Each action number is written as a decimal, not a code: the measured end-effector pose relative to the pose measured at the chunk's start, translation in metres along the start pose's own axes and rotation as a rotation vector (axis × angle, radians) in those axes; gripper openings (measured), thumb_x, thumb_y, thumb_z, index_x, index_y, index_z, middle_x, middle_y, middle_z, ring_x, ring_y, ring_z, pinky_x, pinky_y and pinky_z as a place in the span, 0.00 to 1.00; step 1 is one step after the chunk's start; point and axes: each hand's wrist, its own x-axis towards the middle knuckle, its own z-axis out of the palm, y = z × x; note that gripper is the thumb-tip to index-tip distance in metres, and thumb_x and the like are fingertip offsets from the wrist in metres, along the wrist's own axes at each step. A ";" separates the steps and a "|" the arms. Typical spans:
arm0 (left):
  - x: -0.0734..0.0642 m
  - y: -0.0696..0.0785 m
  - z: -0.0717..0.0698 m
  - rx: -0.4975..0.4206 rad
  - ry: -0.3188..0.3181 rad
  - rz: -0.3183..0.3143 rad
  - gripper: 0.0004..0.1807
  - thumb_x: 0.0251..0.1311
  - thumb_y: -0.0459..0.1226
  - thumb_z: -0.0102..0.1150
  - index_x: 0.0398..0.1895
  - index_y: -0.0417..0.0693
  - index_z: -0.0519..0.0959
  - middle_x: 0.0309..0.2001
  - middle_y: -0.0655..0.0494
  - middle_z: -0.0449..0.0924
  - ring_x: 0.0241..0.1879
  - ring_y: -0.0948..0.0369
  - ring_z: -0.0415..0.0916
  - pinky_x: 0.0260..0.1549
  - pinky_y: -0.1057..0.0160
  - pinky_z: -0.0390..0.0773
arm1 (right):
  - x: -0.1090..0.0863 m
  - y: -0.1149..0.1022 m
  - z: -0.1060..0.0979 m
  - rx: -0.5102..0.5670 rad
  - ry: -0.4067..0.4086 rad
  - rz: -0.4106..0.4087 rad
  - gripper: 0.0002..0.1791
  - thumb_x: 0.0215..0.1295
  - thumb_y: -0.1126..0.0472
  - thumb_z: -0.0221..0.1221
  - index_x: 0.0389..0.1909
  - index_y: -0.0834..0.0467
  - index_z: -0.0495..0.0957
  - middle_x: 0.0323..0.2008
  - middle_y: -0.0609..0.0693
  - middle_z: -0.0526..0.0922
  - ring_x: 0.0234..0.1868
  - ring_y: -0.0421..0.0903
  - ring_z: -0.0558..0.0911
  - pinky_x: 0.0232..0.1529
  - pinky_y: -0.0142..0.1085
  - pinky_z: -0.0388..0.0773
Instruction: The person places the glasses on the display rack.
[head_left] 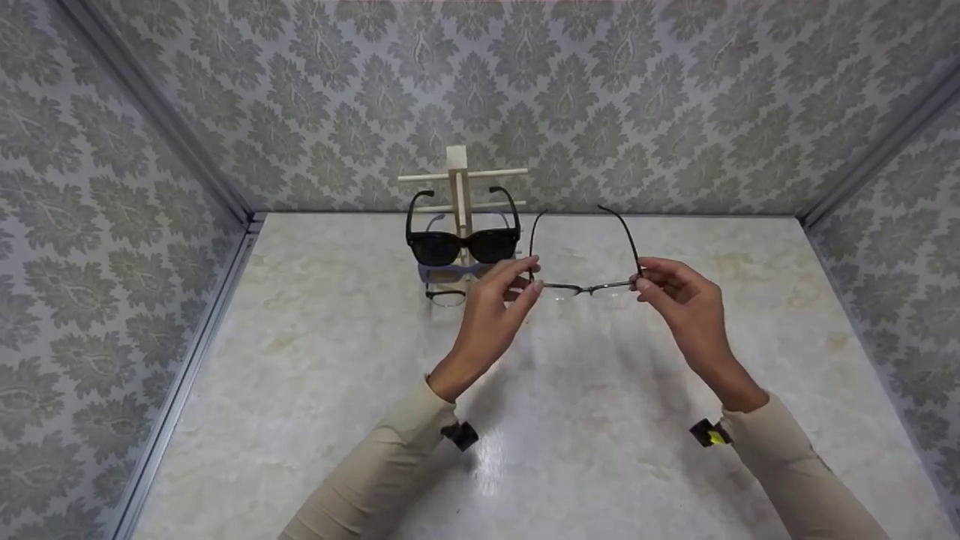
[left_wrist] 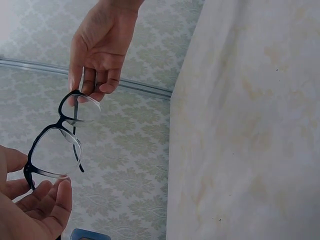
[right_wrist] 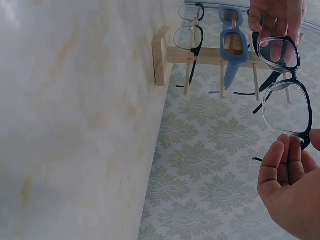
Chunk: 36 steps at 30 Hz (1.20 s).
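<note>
A pair of eyeglasses [head_left: 587,289] with a dark upper rim and clear lower rims is held up above the table by both hands. My left hand [head_left: 491,304] pinches the left hinge corner between thumb and fingers. At the opposite corner, my right hand [head_left: 686,307] grips the frame the same way. Both temples are unfolded and point away toward the back wall. Just left of the glasses stands a wooden display rack [head_left: 460,191]. It carries black sunglasses [head_left: 465,246], blue-framed sunglasses [right_wrist: 234,42] below them, and dark-and-clear eyeglasses [right_wrist: 199,40] lowest, partly hidden by my left hand in the head view.
The rack's top peg [head_left: 495,172] bears no glasses. Beneath the hands lies a marbled white table [head_left: 585,427]. Patterned wall panels [head_left: 525,97] enclose it at the back and sides, with metal edging [head_left: 187,367] along the left.
</note>
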 end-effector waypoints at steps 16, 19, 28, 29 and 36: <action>0.014 0.022 -0.019 0.036 0.010 0.071 0.23 0.81 0.35 0.63 0.73 0.37 0.79 0.61 0.45 0.84 0.51 0.60 0.86 0.49 0.61 0.88 | 0.018 -0.023 0.007 0.059 -0.006 -0.072 0.17 0.76 0.72 0.67 0.62 0.68 0.85 0.46 0.60 0.88 0.47 0.49 0.89 0.48 0.35 0.87; 0.016 0.025 -0.023 0.034 0.017 0.092 0.22 0.81 0.34 0.63 0.73 0.36 0.79 0.60 0.46 0.85 0.50 0.60 0.86 0.50 0.62 0.88 | 0.020 -0.028 0.009 0.063 -0.005 -0.082 0.17 0.76 0.72 0.67 0.62 0.69 0.84 0.46 0.60 0.88 0.47 0.49 0.89 0.48 0.35 0.87; 0.021 0.035 -0.035 0.025 0.048 0.136 0.21 0.81 0.33 0.63 0.71 0.34 0.80 0.60 0.44 0.84 0.48 0.60 0.85 0.47 0.63 0.87 | 0.028 -0.041 0.018 0.072 -0.009 -0.123 0.17 0.76 0.72 0.66 0.62 0.73 0.83 0.46 0.59 0.88 0.46 0.49 0.88 0.48 0.35 0.86; 0.021 0.036 -0.037 0.020 0.051 0.140 0.21 0.80 0.33 0.63 0.71 0.33 0.80 0.60 0.44 0.84 0.48 0.60 0.85 0.46 0.63 0.87 | 0.030 -0.043 0.019 0.073 -0.009 -0.129 0.17 0.76 0.72 0.66 0.62 0.73 0.83 0.46 0.59 0.88 0.46 0.49 0.88 0.48 0.35 0.87; 0.024 0.046 -0.050 0.058 0.068 0.181 0.22 0.80 0.32 0.63 0.72 0.31 0.78 0.60 0.41 0.84 0.47 0.59 0.86 0.47 0.62 0.88 | 0.039 -0.055 0.028 0.084 -0.020 -0.163 0.16 0.76 0.73 0.66 0.61 0.72 0.84 0.45 0.59 0.88 0.45 0.50 0.89 0.48 0.35 0.87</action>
